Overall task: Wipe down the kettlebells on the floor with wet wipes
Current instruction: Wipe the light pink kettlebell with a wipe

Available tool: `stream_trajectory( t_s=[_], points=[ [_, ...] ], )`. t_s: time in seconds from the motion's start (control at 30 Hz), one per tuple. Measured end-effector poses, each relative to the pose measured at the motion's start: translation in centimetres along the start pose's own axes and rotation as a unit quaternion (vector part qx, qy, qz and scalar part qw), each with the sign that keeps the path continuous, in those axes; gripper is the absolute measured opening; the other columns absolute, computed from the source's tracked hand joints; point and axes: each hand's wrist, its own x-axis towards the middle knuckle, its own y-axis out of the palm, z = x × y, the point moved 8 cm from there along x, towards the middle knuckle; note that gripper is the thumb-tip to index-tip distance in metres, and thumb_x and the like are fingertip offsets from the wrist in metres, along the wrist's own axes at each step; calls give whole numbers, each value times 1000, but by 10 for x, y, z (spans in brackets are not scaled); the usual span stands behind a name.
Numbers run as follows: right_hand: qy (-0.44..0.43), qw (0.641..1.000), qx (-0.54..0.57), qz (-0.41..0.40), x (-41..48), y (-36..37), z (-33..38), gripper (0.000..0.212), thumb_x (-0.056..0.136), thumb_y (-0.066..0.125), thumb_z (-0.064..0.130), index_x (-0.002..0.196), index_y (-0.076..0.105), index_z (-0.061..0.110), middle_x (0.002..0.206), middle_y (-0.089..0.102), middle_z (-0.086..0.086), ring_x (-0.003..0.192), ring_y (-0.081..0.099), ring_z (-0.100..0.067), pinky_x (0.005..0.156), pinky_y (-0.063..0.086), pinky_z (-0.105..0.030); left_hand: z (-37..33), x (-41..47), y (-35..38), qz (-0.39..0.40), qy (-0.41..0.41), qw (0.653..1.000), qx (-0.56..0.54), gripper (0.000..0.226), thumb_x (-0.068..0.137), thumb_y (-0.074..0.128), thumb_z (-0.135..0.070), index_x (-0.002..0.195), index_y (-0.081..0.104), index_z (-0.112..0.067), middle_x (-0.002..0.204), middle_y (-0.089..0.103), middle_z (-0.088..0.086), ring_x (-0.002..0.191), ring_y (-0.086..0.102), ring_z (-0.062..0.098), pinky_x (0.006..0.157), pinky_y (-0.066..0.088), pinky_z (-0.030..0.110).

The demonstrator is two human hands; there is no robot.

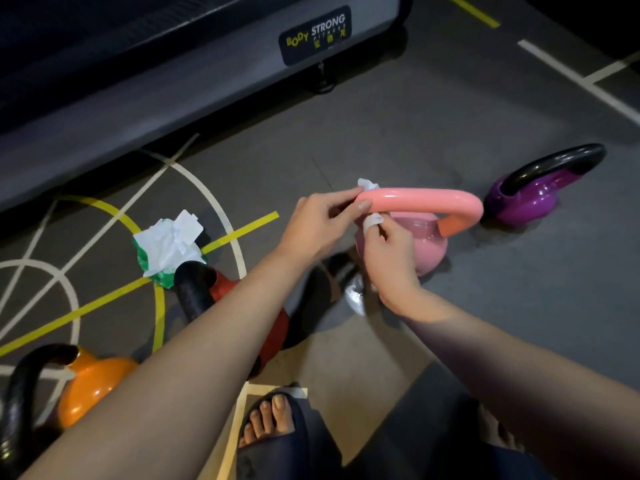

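Both left hand [322,223] and right hand [389,259] are pinching the wet wipe [374,220] round the pink kettlebell handle [422,199] (I'd be keeping it wrapped snug).

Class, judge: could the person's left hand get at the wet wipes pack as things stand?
Probably yes. Nothing lies between the left hand and the wet wipes pack to its left; it must first release the wipe it pinches against the pink kettlebell handle.
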Motion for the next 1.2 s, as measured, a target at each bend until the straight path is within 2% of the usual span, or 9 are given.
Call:
stream_trajectory(
  t_s=[0.17, 0.3, 0.47, 0.57, 0.7, 0.87, 1.03, 1.13, 1.2],
  points=[
    [-191, 894, -406, -4, 4, 9, 5, 42, 91, 35, 13, 114, 69, 5, 107, 72, -20, 114, 62, -38, 116, 34, -54, -1, 1, 2, -20, 9, 1000, -16, 34, 91, 74, -41, 122, 75, -28, 104, 78, -10, 112, 64, -6, 101, 51, 30],
    [-230, 828, -512, -12, 3, 4, 0, 51, 89, 32, 18, 120, 67, -1, 114, 72, -19, 118, 63, -34, 116, 33, -53, -1, 4, 1, -18, 14, 1000, 0, 39, 89, 77, -40, 124, 74, -23, 114, 75, -5, 114, 62, -8, 100, 49, 18],
    [-95, 952, -286, -62, 4, -10, 9, 23, 93, 51, 9, 88, 73, 14, 80, 72, -15, 81, 60, -43, 90, 44, -45, -4, 1, 0, -30, 28, 999, -21, 38, 87, 80, -34, 122, 75, -19, 113, 76, -2, 106, 62, -12, 88, 45, 9],
    [-4, 996, -59, -68, -2, -17, 3, 19, 92, 57, 11, 78, 68, 6, 64, 62, -2, 65, 49, -16, 68, 42, -37, 0, -1, 1, -44, 16, 997, -65, 37, 86, 82, -30, 120, 76, -19, 109, 77, -5, 101, 64, -14, 92, 51, 15],
    [58, 981, 182, -31, -25, 5, 1, 20, 101, 59, 14, 112, 75, 17, 99, 76, 6, 91, 63, -6, 90, 52, -31, 4, 1, 4, -45, 10, 994, -97, 33, 85, 82, -25, 116, 78, -16, 105, 79, -5, 102, 72, 1, 97, 57, 32],
    [-83, 992, -90, -21, -9, -9, -2, 23, 96, 55, 32, 111, 72, 35, 95, 76, 4, 95, 65, -21, 96, 50, -49, 4, -3, 5, -51, 10, 990, -129, 23, 85, 83, -21, 103, 74, -12, 95, 79, -6, 95, 75, 7, 93, 58, 36],
    [-299, 819, -487, -51, 8, -21, 13, 22, 86, 67, 23, 105, 77, 15, 90, 77, -8, 92, 69, -33, 98, 38, -44, 2, -1, 5, -47, 18, 992, -118, 23, 84, 84, -22, 97, 69, -11, 90, 79, -4, 91, 76, 7, 93, 59, 42],
    [-249, 828, -502, -20, 16, -24, 6, 27, 88, 60, 27, 108, 77, 19, 93, 77, -10, 95, 69, -36, 96, 46, -47, 0, 1, 5, -33, 24, 993, -109, 22, 84, 84, -22, 96, 68, -12, 88, 79, -4, 88, 76, 7, 92, 59, 41],
    [-159, 892, -423, -27, 16, -22, 8, 22, 89, 66, 20, 106, 79, 20, 94, 77, -13, 94, 67, -40, 92, 44, -43, -1, 1, 4, -34, 24, 994, -102, 23, 83, 84, -22, 96, 68, -12, 87, 78, -3, 87, 76, 7, 91, 58, 40]
  ],
)
